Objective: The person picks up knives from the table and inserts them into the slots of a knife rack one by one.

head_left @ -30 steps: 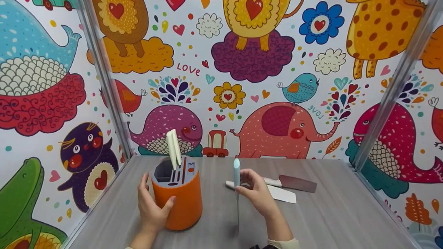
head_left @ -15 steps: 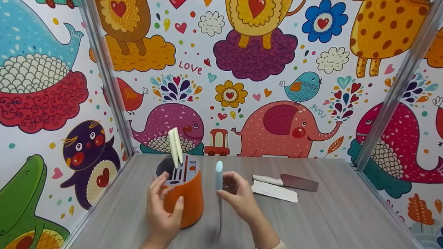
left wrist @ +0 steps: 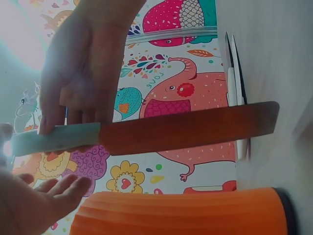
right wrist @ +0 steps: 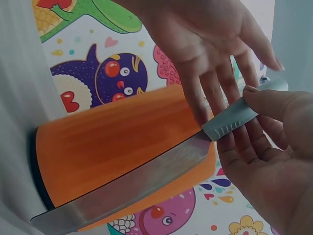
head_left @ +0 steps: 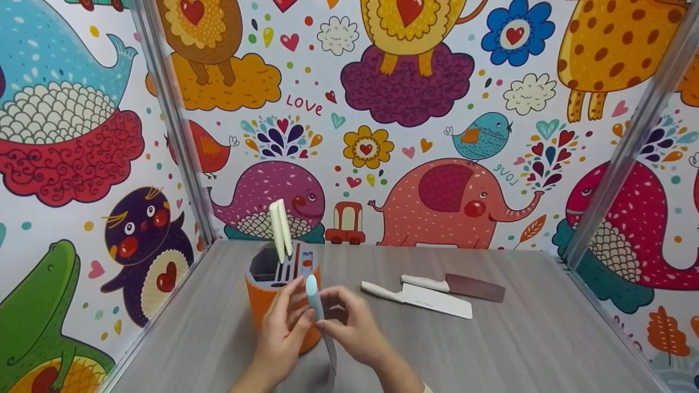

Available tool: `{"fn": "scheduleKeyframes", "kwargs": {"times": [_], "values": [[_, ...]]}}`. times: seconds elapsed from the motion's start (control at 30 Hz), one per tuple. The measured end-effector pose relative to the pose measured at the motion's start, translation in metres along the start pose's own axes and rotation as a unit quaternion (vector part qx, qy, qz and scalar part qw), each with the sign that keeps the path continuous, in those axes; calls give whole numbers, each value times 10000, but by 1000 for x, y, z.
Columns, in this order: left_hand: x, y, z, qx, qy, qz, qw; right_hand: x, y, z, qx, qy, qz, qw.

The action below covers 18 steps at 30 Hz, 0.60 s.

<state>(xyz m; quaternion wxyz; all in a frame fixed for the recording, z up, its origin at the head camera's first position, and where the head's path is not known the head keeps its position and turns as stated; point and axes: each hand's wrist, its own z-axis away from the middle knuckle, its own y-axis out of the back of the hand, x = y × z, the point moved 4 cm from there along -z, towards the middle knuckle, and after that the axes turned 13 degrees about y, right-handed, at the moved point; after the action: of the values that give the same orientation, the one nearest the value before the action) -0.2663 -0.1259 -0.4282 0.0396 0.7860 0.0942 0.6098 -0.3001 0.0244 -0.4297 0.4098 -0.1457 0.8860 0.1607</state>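
My right hand holds a knife by its pale blue handle, thumb and fingers pinching it, with the blade pointing down in front of the orange knife block. In the left wrist view the broad blade shows at full length. My left hand is close beside the handle. Its fingers look extended and loose in the right wrist view, where the left hand reaches behind the handle. Two cream-handled utensils stand in the block's grey slotted top, which the hands partly cover.
To the right on the grey table lie a cleaver with a pale blade and, just behind it, one with a dark blade. A patterned back wall and side walls with metal corner posts enclose the table.
My right hand has carried the knife leftward to the block, and the blade now tilts. My left hand has left the block's side and come to the knife handle.
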Motion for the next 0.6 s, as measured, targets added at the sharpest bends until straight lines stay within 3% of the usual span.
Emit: {"fn": "scheduleKeyframes", "kwargs": {"times": [0.33,0.6], "values": [[-3,-5,-1,-395,314,-89,9987,2,-11,-1,127,230,60,9996],[-6,-8,-1,-250,244,-90,9993,2,-12,0,520,669,364,9957]]}}
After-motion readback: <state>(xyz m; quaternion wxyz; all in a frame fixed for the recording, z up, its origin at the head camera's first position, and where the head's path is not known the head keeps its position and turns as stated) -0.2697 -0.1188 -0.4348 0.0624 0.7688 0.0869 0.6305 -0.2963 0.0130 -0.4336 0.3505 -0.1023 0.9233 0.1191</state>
